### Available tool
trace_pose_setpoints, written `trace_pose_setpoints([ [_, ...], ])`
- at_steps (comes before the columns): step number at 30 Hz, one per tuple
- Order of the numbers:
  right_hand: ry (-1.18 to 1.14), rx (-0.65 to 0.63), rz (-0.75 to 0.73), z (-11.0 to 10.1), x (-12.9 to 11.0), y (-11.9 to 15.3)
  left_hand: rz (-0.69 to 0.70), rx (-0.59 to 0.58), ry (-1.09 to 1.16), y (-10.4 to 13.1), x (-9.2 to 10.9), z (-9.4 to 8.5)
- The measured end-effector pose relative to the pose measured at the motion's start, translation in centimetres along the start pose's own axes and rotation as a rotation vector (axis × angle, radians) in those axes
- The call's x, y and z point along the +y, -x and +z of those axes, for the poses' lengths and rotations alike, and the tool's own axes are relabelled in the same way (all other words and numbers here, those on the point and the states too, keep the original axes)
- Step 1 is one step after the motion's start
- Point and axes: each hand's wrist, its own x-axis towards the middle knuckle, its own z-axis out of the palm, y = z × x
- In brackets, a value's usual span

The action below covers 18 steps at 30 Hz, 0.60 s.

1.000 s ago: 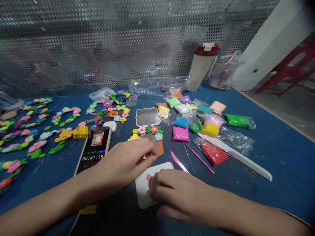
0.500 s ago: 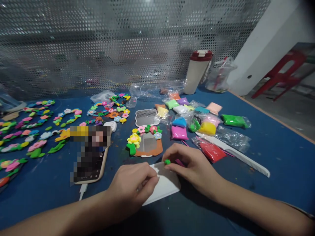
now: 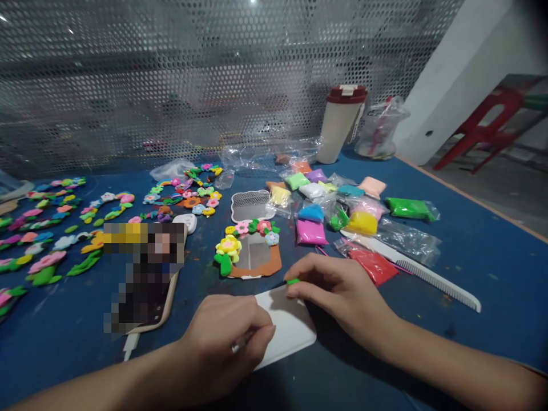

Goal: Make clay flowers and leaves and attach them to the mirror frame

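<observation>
A small piece of green clay (image 3: pixel 293 281) is pinched between the thumb and forefinger of my right hand (image 3: pixel 334 285), over the far right part of a white board (image 3: pixel 289 325). My left hand (image 3: pixel 233 331) is curled at the board's left side, its thumb and forefinger pressed together; what they hold, if anything, is hidden. Beyond the board lies a mirror with an orange clay rim (image 3: pixel 269 266), decorated with clay flowers and green leaves. Behind it sits a plain white-framed mirror (image 3: pixel 252 206).
Left of the mirrors lie a phone (image 3: pixel 149 279) with a cable and several flowered clay frames (image 3: pixel 107 206). Bags of coloured clay (image 3: pixel 311 232), a white comb (image 3: pixel 423 271) and a lidded cup (image 3: pixel 341 125) stand or lie at the right. A perforated metal panel (image 3: pixel 171 74) rises behind.
The green clay looks flatter between my right fingertips. My left hand has shifted slightly down. The view has shifted a little, so the phone and frames appear further left.
</observation>
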Motion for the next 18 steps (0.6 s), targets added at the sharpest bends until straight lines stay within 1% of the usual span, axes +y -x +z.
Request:
trace_pose_setpoints([
  [3,-0.030,-0.048,-0.020,0.0,0.1,0.0,0.001,-0.048,0.041,-0.1,-0.3,-0.2],
  [6,-0.040,-0.076,0.035,0.1,0.2,-0.2,-0.029,-0.039,0.023,-0.2,-0.6,-0.3],
  [8,-0.003,-0.083,0.004,0.2,0.2,-0.3,-0.058,-0.019,-0.021,-0.3,-0.8,-0.4],
  [10,0.009,-0.092,-0.028,0.2,0.2,-0.3,-0.135,-0.014,-0.063,-0.7,-0.9,-0.6],
  [12,-0.023,-0.116,0.000,0.2,0.2,-0.2,-0.256,-0.026,-0.079,-1.1,-1.1,-1.0],
  [14,-0.047,-0.129,0.043,0.3,0.2,-0.2,-0.346,-0.050,-0.055,-1.6,-1.2,-1.4],
  [18,0.014,-0.058,-0.002,0.3,0.3,-0.2,-0.461,-0.097,0.055,-2.1,-1.2,-1.9],
])
